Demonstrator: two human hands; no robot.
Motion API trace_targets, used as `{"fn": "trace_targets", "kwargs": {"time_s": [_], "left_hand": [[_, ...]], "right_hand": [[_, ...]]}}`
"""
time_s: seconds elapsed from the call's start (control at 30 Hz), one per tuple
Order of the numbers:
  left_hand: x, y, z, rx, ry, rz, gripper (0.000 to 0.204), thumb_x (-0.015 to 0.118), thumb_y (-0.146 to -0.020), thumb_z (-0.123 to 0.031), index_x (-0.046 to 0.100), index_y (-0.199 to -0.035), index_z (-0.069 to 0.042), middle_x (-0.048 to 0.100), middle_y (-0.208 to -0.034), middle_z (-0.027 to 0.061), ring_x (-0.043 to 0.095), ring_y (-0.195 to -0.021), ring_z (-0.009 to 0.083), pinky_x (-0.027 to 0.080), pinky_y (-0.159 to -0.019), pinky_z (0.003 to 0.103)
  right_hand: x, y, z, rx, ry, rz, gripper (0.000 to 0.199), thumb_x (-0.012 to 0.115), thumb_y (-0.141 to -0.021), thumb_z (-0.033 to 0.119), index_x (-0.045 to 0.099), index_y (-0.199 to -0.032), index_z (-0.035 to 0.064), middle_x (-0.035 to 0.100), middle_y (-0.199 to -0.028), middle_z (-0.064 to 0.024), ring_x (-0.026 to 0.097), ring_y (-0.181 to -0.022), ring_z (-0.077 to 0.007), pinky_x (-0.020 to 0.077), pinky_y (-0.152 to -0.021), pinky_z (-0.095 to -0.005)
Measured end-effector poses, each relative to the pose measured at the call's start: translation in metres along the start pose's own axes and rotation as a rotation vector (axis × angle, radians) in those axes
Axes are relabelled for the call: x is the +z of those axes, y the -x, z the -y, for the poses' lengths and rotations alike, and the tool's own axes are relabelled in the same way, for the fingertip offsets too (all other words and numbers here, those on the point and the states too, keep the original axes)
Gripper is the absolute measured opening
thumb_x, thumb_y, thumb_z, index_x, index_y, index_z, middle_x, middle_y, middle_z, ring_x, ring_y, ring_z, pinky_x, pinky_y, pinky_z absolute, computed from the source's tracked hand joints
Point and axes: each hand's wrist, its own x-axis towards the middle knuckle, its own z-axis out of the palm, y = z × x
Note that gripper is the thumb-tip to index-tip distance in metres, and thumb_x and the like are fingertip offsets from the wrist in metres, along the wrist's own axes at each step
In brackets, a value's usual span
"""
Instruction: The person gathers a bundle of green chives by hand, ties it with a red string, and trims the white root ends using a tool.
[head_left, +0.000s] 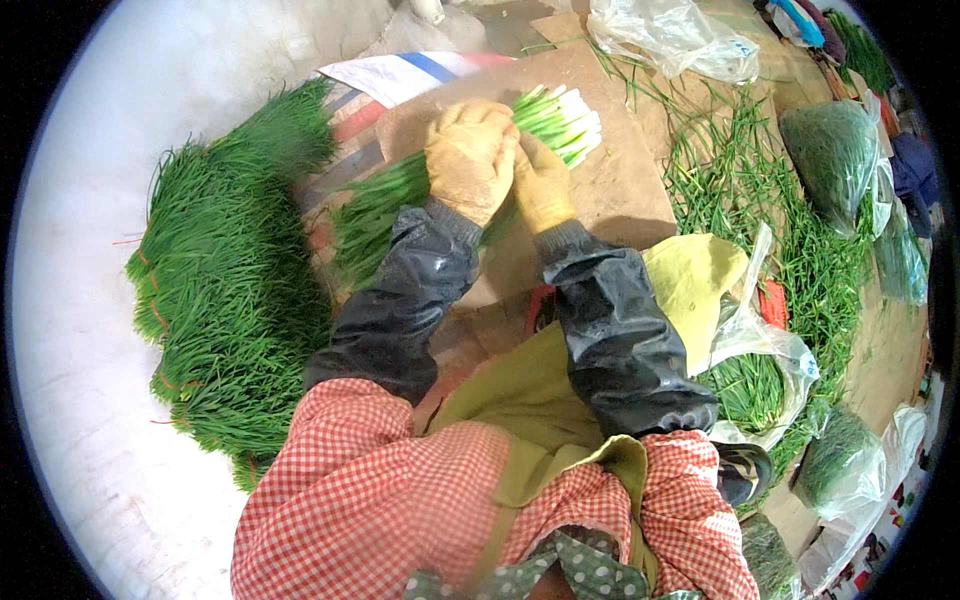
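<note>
The person's left hand [470,155] and right hand [541,183], both in tan gloves, meet around one bunch [545,120] of green chives. The left fingers are closed over the bunch near its middle; the right fingers are curled shut against it just beside the left hand. The bunch lies tilted across a sheet of cardboard [620,190], its pale cut ends pointing up and right, its green tips trailing down and left past the left wrist. Dark glossy oversleeves [620,340] cover both forearms over a red checked shirt [370,490], and an olive apron [530,390] sits between the arms.

To the person's left, a large stack [225,280] of tied chive bundles rests on a pale surface, close to the left elbow. To the right, loose chives [740,180] are scattered over the cardboard and floor. A clear plastic bag [760,345] with chives in it lies by the right elbow. Further bags [835,150] filled with greens lie at the right edge, and an empty clear bag [670,35] lies beyond the cardboard at the top.
</note>
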Motion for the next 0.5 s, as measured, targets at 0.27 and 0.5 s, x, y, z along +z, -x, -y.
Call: {"fn": "trace_targets", "kwargs": {"time_s": [0.27,0.5], "left_hand": [[0.050,-0.014,-0.001,-0.275,0.279,0.582,0.051,0.051,-0.091,-0.035,0.044,-0.133,-0.008,0.060,-0.112,0.0217,0.056,-0.105,0.0382,0.043,-0.090,0.044],[0.093,-0.006,0.002,-0.516,0.165,0.823,0.058,0.041,-0.092,-0.042,0.034,-0.141,-0.011,0.051,-0.127,0.0253,0.051,-0.115,0.0390,0.037,-0.100,0.042]], "right_hand": [[-0.053,0.053,-0.022,0.460,-0.682,0.201,0.023,0.054,-0.093,0.020,0.056,-0.106,0.0008,0.057,-0.075,-0.0058,0.060,-0.073,-0.0146,0.0468,-0.061,-0.0256],[-0.055,0.072,-0.035,0.316,-0.224,0.125,0.030,0.053,-0.093,0.020,0.056,-0.110,-0.0043,0.062,-0.089,-0.0087,0.061,-0.068,-0.0156,0.0487,-0.063,-0.0275]]}}
